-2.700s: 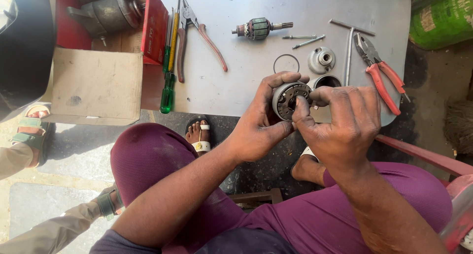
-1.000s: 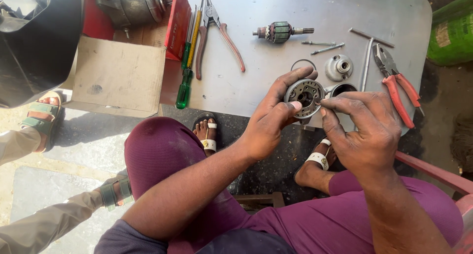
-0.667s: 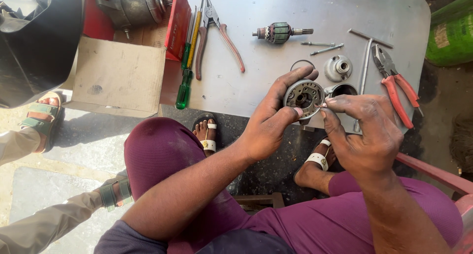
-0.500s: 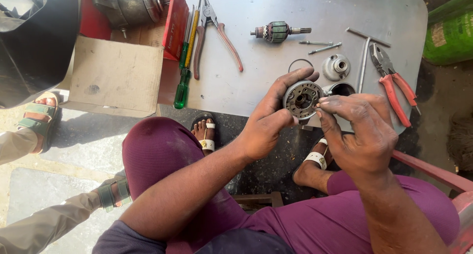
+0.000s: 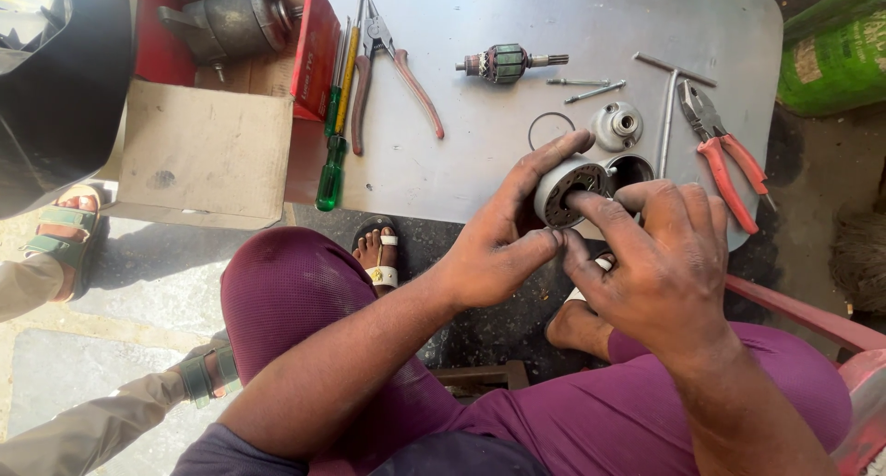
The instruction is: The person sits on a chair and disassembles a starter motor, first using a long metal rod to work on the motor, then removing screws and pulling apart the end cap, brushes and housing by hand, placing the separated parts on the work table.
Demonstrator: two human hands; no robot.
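My left hand (image 5: 503, 236) grips a round grey motor housing (image 5: 565, 188) at the near edge of the grey metal table (image 5: 480, 153), thumb and fingers wrapped around its rim. My right hand (image 5: 660, 255) covers the housing's right side, its forefinger pressed into the open face. A second round part (image 5: 632, 169) lies on the table just behind, partly hidden by my fingers.
On the table lie an armature (image 5: 506, 63), a wire ring (image 5: 551, 130), a small metal cap (image 5: 618, 125), two thin bolts (image 5: 587, 87), a T-handle wrench (image 5: 671, 107), red pliers (image 5: 724, 158), brown-handled pliers (image 5: 388, 75) and green screwdrivers (image 5: 334, 116). A cardboard box (image 5: 208, 148) holds a motor body (image 5: 226, 24). Another person's sandalled feet (image 5: 65, 232) are at left.
My hands and the housing stay at the table's near edge. My right forefinger has shifted further into the housing's open face, and my head has drifted slightly.
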